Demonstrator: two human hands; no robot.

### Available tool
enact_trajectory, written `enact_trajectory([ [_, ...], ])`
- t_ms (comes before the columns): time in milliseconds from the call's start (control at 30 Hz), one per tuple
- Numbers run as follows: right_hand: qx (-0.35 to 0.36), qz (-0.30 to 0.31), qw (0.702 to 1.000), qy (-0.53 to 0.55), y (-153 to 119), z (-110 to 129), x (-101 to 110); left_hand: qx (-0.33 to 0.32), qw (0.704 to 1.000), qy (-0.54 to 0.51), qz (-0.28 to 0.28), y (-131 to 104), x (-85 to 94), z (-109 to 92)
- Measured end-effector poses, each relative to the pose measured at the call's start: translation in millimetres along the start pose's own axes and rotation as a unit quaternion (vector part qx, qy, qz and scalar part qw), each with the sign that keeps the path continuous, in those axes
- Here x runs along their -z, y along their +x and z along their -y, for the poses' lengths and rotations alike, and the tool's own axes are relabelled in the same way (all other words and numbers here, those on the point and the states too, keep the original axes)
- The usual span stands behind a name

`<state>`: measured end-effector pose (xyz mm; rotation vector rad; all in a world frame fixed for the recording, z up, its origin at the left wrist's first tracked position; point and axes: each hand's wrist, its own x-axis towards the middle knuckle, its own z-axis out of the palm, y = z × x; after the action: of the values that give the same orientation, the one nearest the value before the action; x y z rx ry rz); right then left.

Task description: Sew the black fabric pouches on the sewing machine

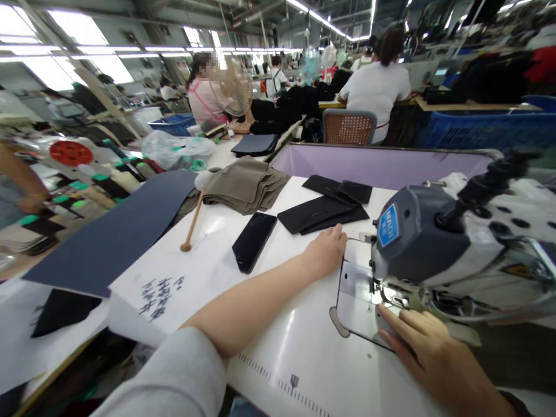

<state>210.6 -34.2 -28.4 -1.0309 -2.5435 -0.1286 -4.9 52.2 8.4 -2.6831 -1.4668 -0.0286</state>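
Observation:
My left hand rests on the white sewing table, beside the metal plate of the sewing machine. Its fingers are loosely bent and partly hidden, with nothing visible in them. Just beyond lie several black fabric pieces, folded and overlapping. At the machine's presser foot, my right hand is open. Its index finger reaches out onto the metal plate, close to the needle area, and the thumb is apart from it. No fabric shows under the foot.
A black phone lies left of my left hand. Behind it are stacked brown fabric pieces and a wooden stick. A dark blue sheet and thread cones are at left. A lilac-lined bin adjoins the table; co-workers sit beyond.

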Motion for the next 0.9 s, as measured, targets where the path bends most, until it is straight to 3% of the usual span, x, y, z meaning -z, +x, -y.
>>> enact_trajectory([
  [100, 0.006, 0.002, 1.000, 0.010, 2.8, -1.0, 4.2, -0.037, 0.999, -0.008, -0.010, -14.6, 4.9, -0.7],
  [233, 0.020, 0.002, 1.000, 0.010, 7.9, 3.2, 18.8, -0.161, 0.982, -0.095, -0.029, -76.8, 10.7, -28.0],
  [333, 0.022, -0.001, 0.999, -0.042, 10.5, 8.2, 38.1, -0.178, 0.967, -0.171, -0.060, -121.4, 12.0, -47.2],
  [433, -0.008, 0.037, 0.994, -0.107, 6.6, 7.3, 63.2, -0.164, 0.954, -0.236, -0.090, -148.2, 11.2, -59.0],
  [533, -0.113, 0.074, 0.981, -0.141, -8.1, -2.0, 85.8, -0.151, 0.940, -0.281, -0.117, -160.3, 8.0, -66.2],
  [633, -0.197, 0.101, 0.964, -0.144, -27.8, -13.1, 94.4, -0.140, 0.936, -0.297, -0.130, -164.5, 2.9, -70.6],
  [767, -0.230, 0.123, 0.956, -0.131, -42.0, -18.5, 86.0, -0.137, 0.937, -0.294, -0.130, -164.6, -2.2, -72.5],
  [900, -0.251, 0.105, 0.952, -0.142, -35.5, -17.0, 78.5, -0.132, 0.935, -0.303, -0.127, -163.8, -3.5, -72.1],
])
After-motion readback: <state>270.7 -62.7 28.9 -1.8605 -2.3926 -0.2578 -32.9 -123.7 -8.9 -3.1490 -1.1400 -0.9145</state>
